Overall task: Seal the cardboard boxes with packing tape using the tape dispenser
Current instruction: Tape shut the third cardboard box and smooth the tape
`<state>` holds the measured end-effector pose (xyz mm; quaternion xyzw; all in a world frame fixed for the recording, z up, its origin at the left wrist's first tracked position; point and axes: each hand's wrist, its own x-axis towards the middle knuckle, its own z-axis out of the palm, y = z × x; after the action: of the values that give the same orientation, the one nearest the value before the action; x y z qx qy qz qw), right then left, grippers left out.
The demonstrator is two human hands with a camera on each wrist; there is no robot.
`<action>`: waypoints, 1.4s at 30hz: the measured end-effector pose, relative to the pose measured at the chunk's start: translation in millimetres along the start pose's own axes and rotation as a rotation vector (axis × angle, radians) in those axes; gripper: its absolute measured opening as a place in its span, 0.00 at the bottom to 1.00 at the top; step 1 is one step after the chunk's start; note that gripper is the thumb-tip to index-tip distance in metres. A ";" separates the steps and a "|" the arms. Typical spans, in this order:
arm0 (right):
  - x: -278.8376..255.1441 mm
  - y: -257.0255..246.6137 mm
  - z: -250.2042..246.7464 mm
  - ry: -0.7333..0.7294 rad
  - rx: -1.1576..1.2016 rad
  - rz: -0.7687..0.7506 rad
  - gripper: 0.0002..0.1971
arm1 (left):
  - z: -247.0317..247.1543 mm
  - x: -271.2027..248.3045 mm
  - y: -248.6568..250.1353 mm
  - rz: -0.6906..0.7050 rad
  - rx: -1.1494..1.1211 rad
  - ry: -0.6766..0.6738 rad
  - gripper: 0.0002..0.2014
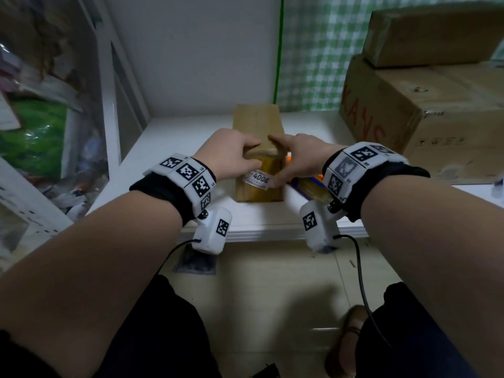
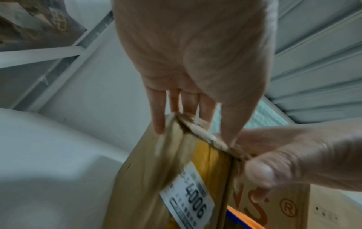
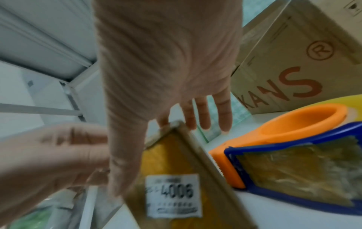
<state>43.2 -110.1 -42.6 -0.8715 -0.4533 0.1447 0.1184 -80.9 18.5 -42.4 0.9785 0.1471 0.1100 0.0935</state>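
Note:
A small brown cardboard box (image 1: pixel 257 122) lies lengthwise on the white table (image 1: pixel 169 148). Its near end face is covered in yellowish tape and carries a white label (image 1: pixel 259 179) reading 4006. My left hand (image 1: pixel 245 156) rests on the box's near top edge, fingers straight on top (image 2: pixel 192 108), thumb on the end face. My right hand (image 1: pixel 289 159) mirrors it: its thumb lies down the end face (image 3: pixel 117 170) and its fingers reach past the top edge. An orange and blue tape dispenser (image 3: pixel 284 139) lies on the table just right of the box, untouched.
A large cardboard box printed KANS (image 1: pixel 422 118) stands at the right rear with a smaller carton (image 1: pixel 436 31) on top. A white shelf frame with cluttered bags (image 1: pixel 41 132) stands at the left. A green checked curtain (image 1: pixel 321 50) hangs behind.

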 end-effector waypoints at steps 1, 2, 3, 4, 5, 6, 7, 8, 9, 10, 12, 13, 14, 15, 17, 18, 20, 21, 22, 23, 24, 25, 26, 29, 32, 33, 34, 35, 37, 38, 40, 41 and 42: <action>0.2 -4.0 0.8 0.005 -0.013 0.028 0.55 | -1.5 -0.6 0.3 -0.011 -0.070 -0.010 0.20; 0.4 -7.9 2.3 0.033 -0.031 0.051 0.55 | -2.3 -0.7 -0.3 -0.046 -0.178 -0.015 0.17; 0.6 -11.6 4.4 0.071 -0.068 0.059 0.52 | -2.7 -0.3 -1.6 -0.092 -0.316 -0.014 0.15; 1.3 -14.8 6.8 0.110 -0.123 0.050 0.48 | -2.7 0.6 -4.2 -0.133 -0.434 -0.011 0.15; 2.5 -17.7 9.3 0.141 -0.184 0.032 0.45 | -2.7 0.8 -7.8 -0.150 -0.497 -0.011 0.18; 3.8 -20.6 11.0 0.163 -0.237 0.009 0.41 | -3.7 0.6 -12.1 -0.139 -0.471 -0.023 0.20; 5.3 -23.1 12.0 0.175 -0.277 -0.006 0.37 | -5.9 -0.2 -15.8 -0.116 -0.394 -0.041 0.22; 6.7 -24.6 11.9 0.180 -0.303 -0.010 0.34 | -8.1 -0.8 -19.5 -0.076 -0.282 -0.074 0.24; 7.4 -25.9 11.1 0.178 -0.324 -0.009 0.30 | -9.1 -0.7 -23.5 -0.020 -0.166 -0.110 0.27; 8.2 -25.7 10.2 0.177 -0.341 -0.010 0.28 | -9.7 -0.4 -26.8 0.022 -0.069 -0.146 0.31; 9.1 -23.4 9.3 0.188 -0.363 -0.031 0.25 | -9.1 1.7 -29.7 0.061 0.059 -0.167 0.38; 9.2 -22.0 9.4 0.202 -0.367 -0.043 0.25 | -7.8 3.6 -29.9 0.073 0.097 -0.153 0.39; 9.8 -20.7 9.9 0.217 -0.369 -0.050 0.24 | -6.2 5.4 -29.4 0.083 0.126 -0.141 0.41; 10.3 -19.8 10.5 0.230 -0.372 -0.054 0.25 | -4.6 7.1 -28.5 0.097 0.154 -0.133 0.41; 11.9 -18.7 11.8 0.249 -0.374 -0.057 0.26 | -1.8 10.1 -26.8 0.118 0.204 -0.122 0.42; 13.0 -17.9 12.3 0.256 -0.374 -0.061 0.27 | -0.7 11.2 -26.7 0.119 0.216 -0.120 0.43; 15.0 -15.6 13.0 0.265 -0.377 -0.072 0.28 | 0.8 11.9 -26.9 0.112 0.221 -0.113 0.44; 15.5 -14.7 13.2 0.269 -0.381 -0.077 0.29 | 1.7 12.0 -27.4 0.114 0.220 -0.112 0.44; 16.2 -13.8 13.7 0.274 -0.387 -0.081 0.30 | 2.3 11.7 -27.6 0.118 0.215 -0.110 0.44; 16.7 -13.2 14.2 0.278 -0.392 -0.083 0.30 | 2.9 11.4 -27.5 0.118 0.206 -0.108 0.44; 17.6 -12.7 15.1 0.284 -0.396 -0.085 0.31 | 3.4 10.9 -27.3 0.118 0.196 -0.104 0.44; 17.9 -12.1 15.6 0.290 -0.401 -0.086 0.31 | 3.4 10.2 -26.2 0.116 0.189 -0.096 0.44; 18.8 -11.3 16.8 0.298 -0.402 -0.087 0.31 | 3.8 9.6 -25.2 0.115 0.182 -0.089 0.44; 19.9 -9.0 19.8 0.321 -0.400 -0.094 0.32 | 4.3 6.3 -21.6 0.123 0.145 -0.074 0.40; 19.8 -8.3 21.6 0.331 -0.388 -0.100 0.32 | 8.0 3.3 -21.4 0.116 0.134 -0.087 0.39; 19.6 -8.2 21.7 0.331 -0.386 -0.101 0.33 | 10.1 2.4 -21.6 0.107 0.130 -0.091 0.39; 19.6 -8.3 21.8 0.330 -0.386 -0.100 0.33 | 12.1 1.6 -21.6 0.099 0.132 -0.090 0.38; 19.1 -8.5 22.0 0.329 -0.385 -0.101 0.34 | 14.1 1.2 -21.0 0.094 0.143 -0.086 0.37; 17.9 -8.4 22.9 0.327 -0.375 -0.108 0.34 | 17.2 1.1 -19.1 0.093 0.176 -0.068 0.34; 17.3 -8.0 23.6 0.329 -0.366 -0.114 0.34 | 18.2 1.1 -18.0 0.095 0.191 -0.060 0.33; 16.5 -7.1 24.5 0.335 -0.350 -0.124 0.34 | 18.9 0.4 -15.9 0.099 0.214 -0.056 0.31; 16.2 -6.7 24.8 0.337 -0.343 -0.125 0.34 | 19.0 -0.3 -15.5 0.102 0.218 -0.057 0.30; 16.1 -6.5 24.8 0.338 -0.338 -0.125 0.34 | 18.7 -1.1 -15.3 0.107 0.220 -0.058 0.29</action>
<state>38.2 -91.3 -65.8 -0.8610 -0.4979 -0.0887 0.0538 -81.4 29.7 -63.8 0.9921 0.1033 0.0700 -0.0160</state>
